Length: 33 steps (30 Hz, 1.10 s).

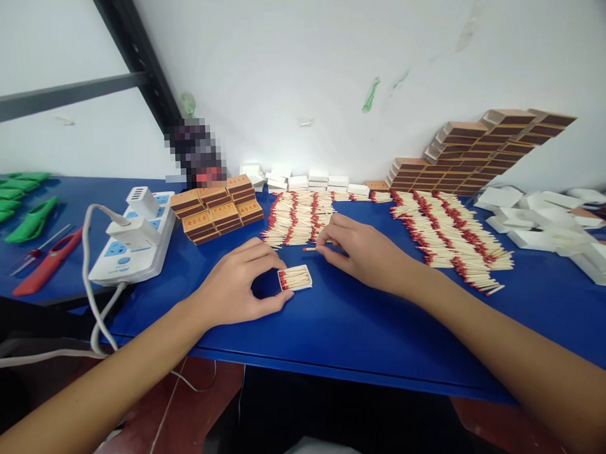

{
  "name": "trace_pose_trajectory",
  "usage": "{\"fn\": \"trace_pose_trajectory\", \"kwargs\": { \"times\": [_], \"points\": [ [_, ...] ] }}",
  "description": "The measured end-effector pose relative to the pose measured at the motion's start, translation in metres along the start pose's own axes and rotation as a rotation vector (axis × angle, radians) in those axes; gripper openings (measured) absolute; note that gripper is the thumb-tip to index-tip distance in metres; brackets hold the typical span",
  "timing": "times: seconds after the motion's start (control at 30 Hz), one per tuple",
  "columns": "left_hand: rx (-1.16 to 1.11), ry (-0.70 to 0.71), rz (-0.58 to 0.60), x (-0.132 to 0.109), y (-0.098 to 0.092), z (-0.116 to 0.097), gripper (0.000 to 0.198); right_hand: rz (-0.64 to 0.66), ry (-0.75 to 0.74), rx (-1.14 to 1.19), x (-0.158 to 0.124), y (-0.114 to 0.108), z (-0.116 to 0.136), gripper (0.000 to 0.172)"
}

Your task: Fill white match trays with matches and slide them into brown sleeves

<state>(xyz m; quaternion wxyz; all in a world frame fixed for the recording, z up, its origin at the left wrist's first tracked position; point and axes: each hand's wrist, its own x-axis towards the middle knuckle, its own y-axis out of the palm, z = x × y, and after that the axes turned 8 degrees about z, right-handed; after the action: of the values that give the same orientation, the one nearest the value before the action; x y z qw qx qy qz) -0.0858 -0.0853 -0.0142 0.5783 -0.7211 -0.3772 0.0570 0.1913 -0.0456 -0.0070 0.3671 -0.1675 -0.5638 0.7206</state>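
On the blue table (346, 325) my left hand (240, 282) pinches the left end of a small white matchbox tray (295, 278), part filled with red-tipped matches. My right hand (358, 248) rests just right of it, fingers curled, and pinches a single match (311, 248) that lies flat by the fingertips. Straight behind the hands lies a pile of loose matches (297, 217). A longer spread of matches (452, 238) runs off to the right.
A stack of closed brown matchboxes (215, 207) sits left of the pile, with a white power strip and plugs (134, 236) beyond. Brown sleeves (479, 154) lean on the wall. White empty trays (546, 222) lie at right. Red snips (48, 259) and green tools (14, 204) lie at far left.
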Motion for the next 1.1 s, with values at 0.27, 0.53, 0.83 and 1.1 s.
{"fn": "trace_pose_trajectory", "kwargs": {
  "times": [0.27,0.53,0.83,1.1],
  "points": [
    [0.016,-0.004,-0.008,0.0,0.001,0.0,0.022,0.052,-0.097,-0.11,-0.001,0.004,0.043,0.014],
    [0.011,0.006,-0.014,0.001,0.002,0.001,0.023,0.101,-0.041,-0.224,0.004,0.01,0.049,0.024],
    [0.003,-0.01,-0.005,-0.001,0.001,0.001,0.022,0.032,-0.157,-0.065,-0.002,0.011,0.039,0.021],
    [0.0,-0.015,0.004,0.0,0.001,0.001,0.023,0.027,-0.183,-0.045,-0.003,0.009,0.036,0.024]
  ]
}}
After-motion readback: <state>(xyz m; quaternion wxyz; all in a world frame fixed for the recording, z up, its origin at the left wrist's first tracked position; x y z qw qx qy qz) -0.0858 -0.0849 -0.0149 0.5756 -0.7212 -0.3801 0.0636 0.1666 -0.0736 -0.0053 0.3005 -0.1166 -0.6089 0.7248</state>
